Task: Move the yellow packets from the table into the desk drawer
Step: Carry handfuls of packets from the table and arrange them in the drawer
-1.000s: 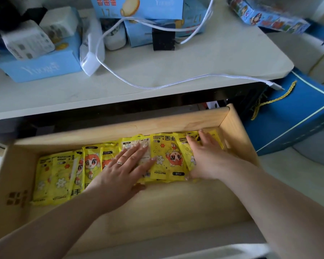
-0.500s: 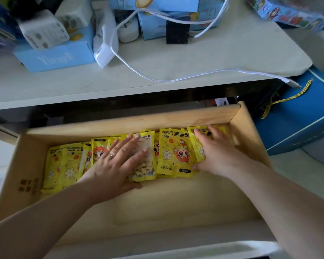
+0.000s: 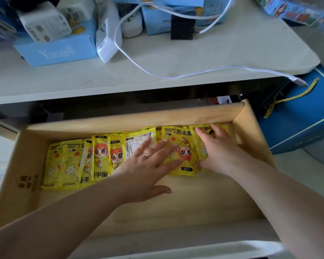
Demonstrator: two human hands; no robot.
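Observation:
Several yellow packets with a red-haired cartoon figure lie in an overlapping row along the back of the open wooden drawer. My left hand, a ring on one finger, lies flat with straight spread fingers on the middle packets. My right hand presses flat on the rightmost packets near the drawer's right wall. One packet between the hands shows its white printed back. No yellow packet is visible on the table.
Blue boxes, white boxes, a black block and a white cable sit on the table above the drawer. A blue gift bag with a gold cord stands to the right. The drawer's front half shows bare wood.
My left hand has slid to the right over the packets toward my right hand. The right hand has stayed on the rightmost packets. The camera view has shifted slightly.

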